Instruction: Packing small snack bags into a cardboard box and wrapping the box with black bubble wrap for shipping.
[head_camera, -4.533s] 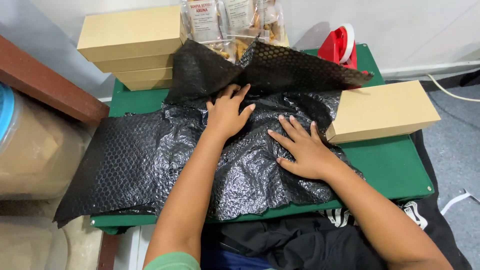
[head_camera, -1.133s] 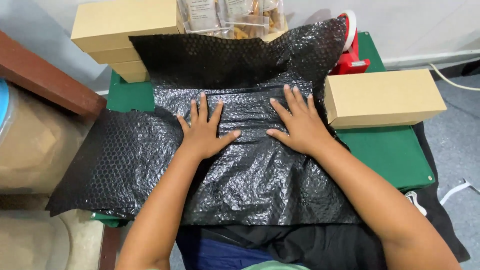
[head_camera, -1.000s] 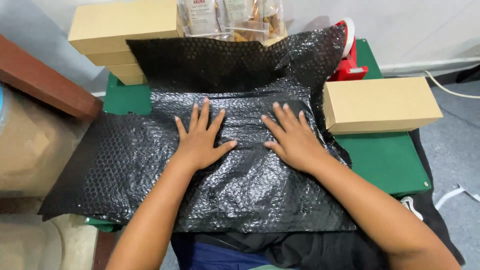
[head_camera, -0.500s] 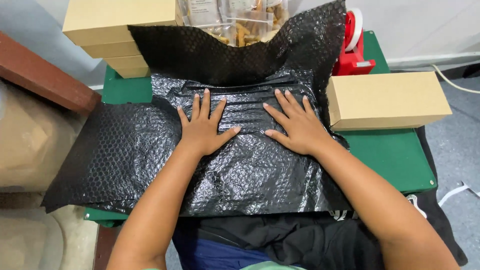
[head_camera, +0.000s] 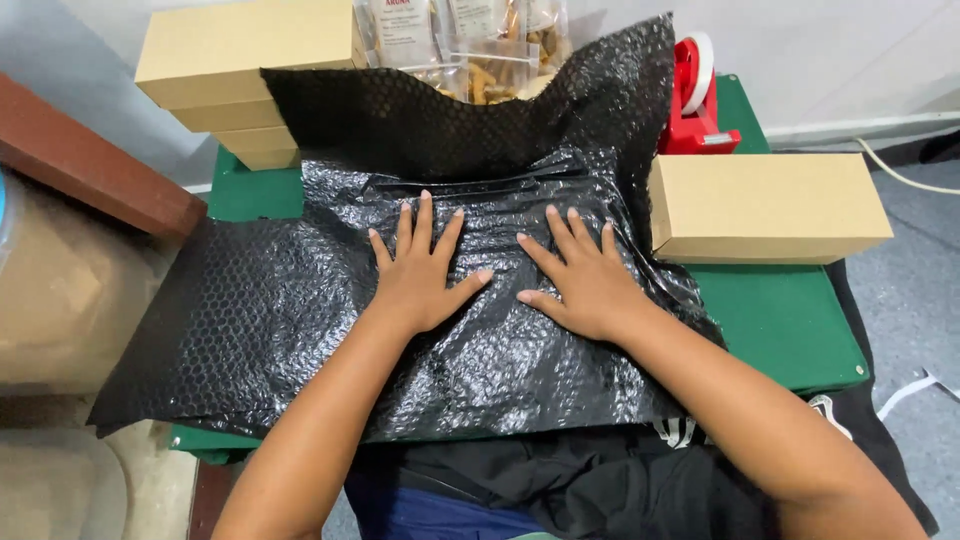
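Note:
A large sheet of black bubble wrap (head_camera: 250, 330) lies spread over a small green table (head_camera: 790, 320). Its far edge curls up against the things at the back. My left hand (head_camera: 420, 270) lies flat on the wrap near the middle, fingers spread. My right hand (head_camera: 580, 275) lies flat just to the right of it, fingers spread too. Both palms press down on the sheet and hold nothing. The wrap hangs over the table's left edge.
A tan cardboard box (head_camera: 765, 205) lies on the table at right. A stack of tan boxes (head_camera: 235, 70) stands at the back left. A red tape dispenser (head_camera: 695, 95) and clear snack bags (head_camera: 470, 45) stand at the back. A brown wooden ledge (head_camera: 90, 175) is at left.
The far flap of the wrap, folded over before, now stands up at the back. My hands have slid closer together and lie flat on the middle of the sheet.

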